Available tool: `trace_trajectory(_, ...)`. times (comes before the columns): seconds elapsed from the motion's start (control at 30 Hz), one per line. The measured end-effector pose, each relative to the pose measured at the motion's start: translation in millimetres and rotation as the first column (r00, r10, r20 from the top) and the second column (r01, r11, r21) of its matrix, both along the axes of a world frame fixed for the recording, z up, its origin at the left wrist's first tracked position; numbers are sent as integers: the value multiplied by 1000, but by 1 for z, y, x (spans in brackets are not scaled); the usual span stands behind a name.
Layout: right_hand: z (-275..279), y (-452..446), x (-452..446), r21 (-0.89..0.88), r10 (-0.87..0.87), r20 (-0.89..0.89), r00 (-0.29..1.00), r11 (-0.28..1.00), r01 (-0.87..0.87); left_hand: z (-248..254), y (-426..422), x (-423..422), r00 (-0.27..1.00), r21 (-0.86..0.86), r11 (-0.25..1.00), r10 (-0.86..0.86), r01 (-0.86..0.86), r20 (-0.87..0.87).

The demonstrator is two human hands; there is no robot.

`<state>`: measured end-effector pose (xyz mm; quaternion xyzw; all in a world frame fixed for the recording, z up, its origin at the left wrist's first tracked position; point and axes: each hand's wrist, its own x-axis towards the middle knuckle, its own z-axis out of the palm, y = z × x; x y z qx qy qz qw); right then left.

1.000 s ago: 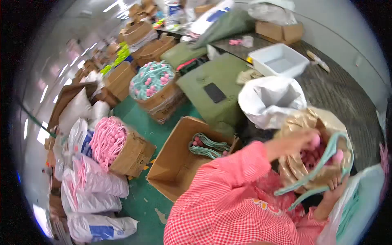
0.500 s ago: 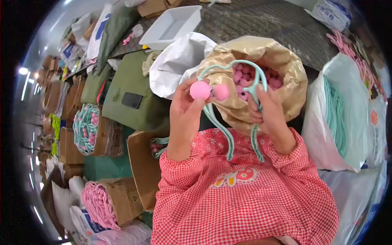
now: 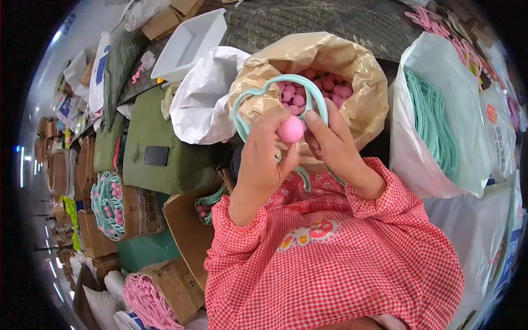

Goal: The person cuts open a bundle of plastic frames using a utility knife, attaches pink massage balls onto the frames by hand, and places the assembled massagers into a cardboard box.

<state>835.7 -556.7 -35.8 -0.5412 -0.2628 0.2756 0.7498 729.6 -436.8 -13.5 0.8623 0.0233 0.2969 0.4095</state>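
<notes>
Above the lap, my left hand (image 3: 261, 157) pinches a smooth pink ball (image 3: 290, 130) between thumb and fingers. Part of a second pink shape shows just behind that ball. Closed on a mint-green cord (image 3: 306, 81), my right hand (image 3: 336, 144) sits close to the ball's right side. The cord arches over both hands in a loop, and its loose ends hang below them. Whether the cord passes into the ball is hidden by the fingers. Just beyond the hands, a tan sack (image 3: 366, 66) stands wide with many pink balls (image 3: 330, 85) inside.
A white sack (image 3: 203, 99) and a white tray (image 3: 190, 47) lie left of the tan sack. On the right, a white bag (image 3: 410, 137) holds mint-green cords (image 3: 432, 124). Cardboard boxes with cords and balls stand at left, near a green bag (image 3: 179, 124) bearing a dark rectangle.
My hands have come closer together, bringing the pink ball rightward to the cord in my right hand. The cord loop has shifted left, and the whole view has turned slightly.
</notes>
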Motion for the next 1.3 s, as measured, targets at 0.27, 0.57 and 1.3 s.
trace_trajectory(0.27,4,-11,1,-82,-13,120,993,996,23,-3,0,17,996,427,904,-5,-35,93)
trace_trajectory(0.57,-2,-13,1,5,-28,134,991,1000,28,2,15,7,987,194,980,-3,36,-163)
trace_trajectory(1.3,-8,-15,8,-350,121,602,789,928,125,-19,26,15,875,-23,975,-210,223,-435)
